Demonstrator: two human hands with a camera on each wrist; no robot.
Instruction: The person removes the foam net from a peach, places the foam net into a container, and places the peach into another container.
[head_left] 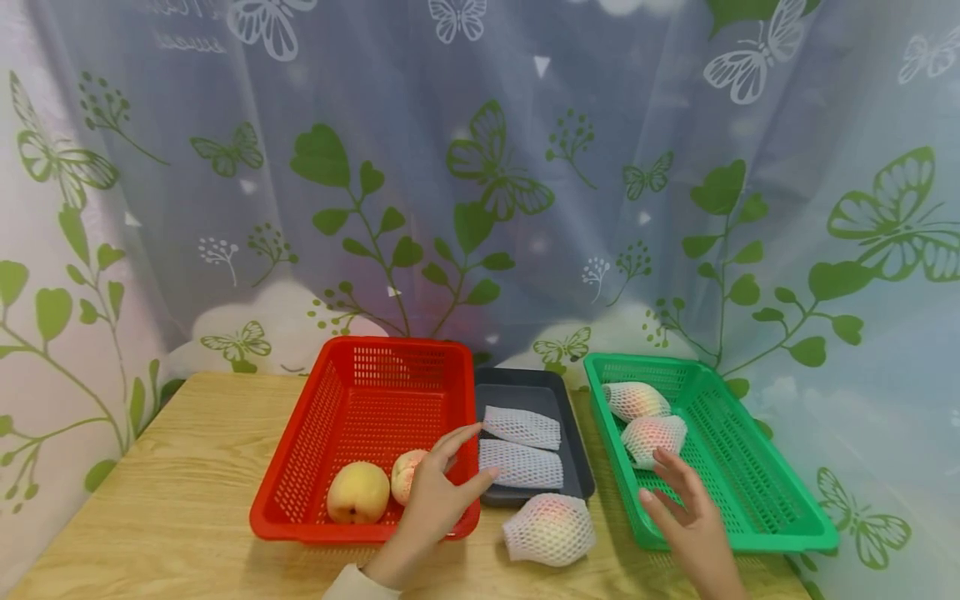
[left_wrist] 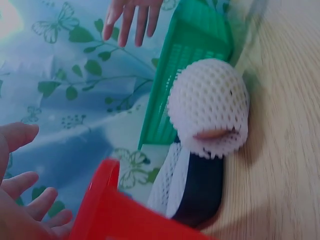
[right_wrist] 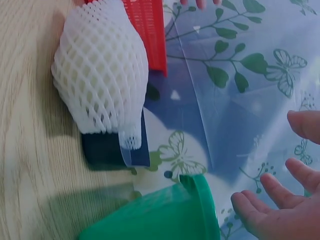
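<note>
My left hand (head_left: 437,497) hovers over the right side of the red basket (head_left: 268,508), fingers extended and nothing in them. Two bare peaches lie in that basket: a yellow peach (head_left: 357,492) and a pinkish peach (head_left: 406,476), partly hidden by the hand. Above the green basket's (head_left: 783,483) near left part, my right hand (head_left: 690,521) is held with relaxed fingers, holding nothing. Two peaches in foam nets, one farther back (head_left: 637,401) and one nearer (head_left: 654,440), lie inside the green basket. Between the hands a netted peach (head_left: 551,530) rests on the table.
A dark grey tray (head_left: 577,467) stands between the baskets, holding two flat white foam nets, one behind (head_left: 522,427) the other (head_left: 521,463). The wooden table (head_left: 150,492) extends to the left. A butterfly-patterned curtain (head_left: 420,167) hangs right behind the baskets.
</note>
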